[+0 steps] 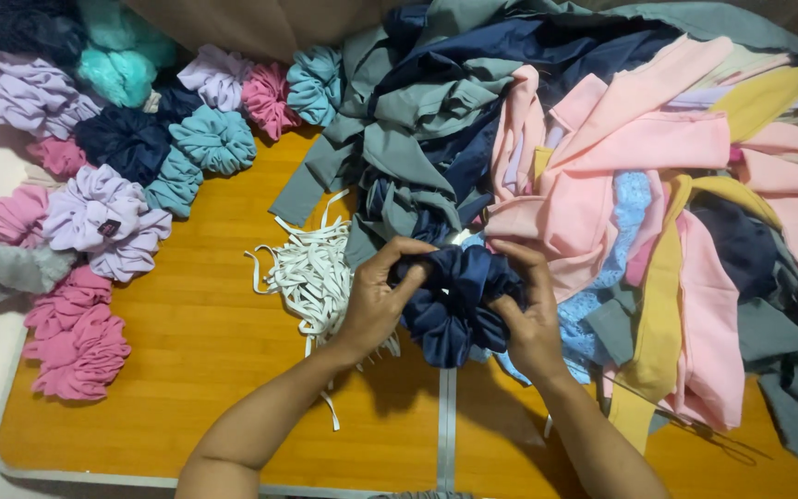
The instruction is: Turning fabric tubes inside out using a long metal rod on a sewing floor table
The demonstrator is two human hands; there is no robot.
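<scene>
Both hands, left hand (376,300) and right hand (528,314), are gripping a navy scrunchie (454,305) at frame centre; fabric strips (621,185) are waiting upper right, finished scrunchies (103,222) are lying left, white elastic (311,273) is sitting beside them on the tabletop (205,370).

Navy scrunchie (454,305): gathered cloth with a faint satin sheen. Elastic strips (307,273): white, woven, matt; the finished scrunchies (103,217) and the fabric pile (621,176) are soft matt cloth. Table (205,370): smooth wood-grain top with a slight gloss, pale metal-looking edge trim.
</scene>
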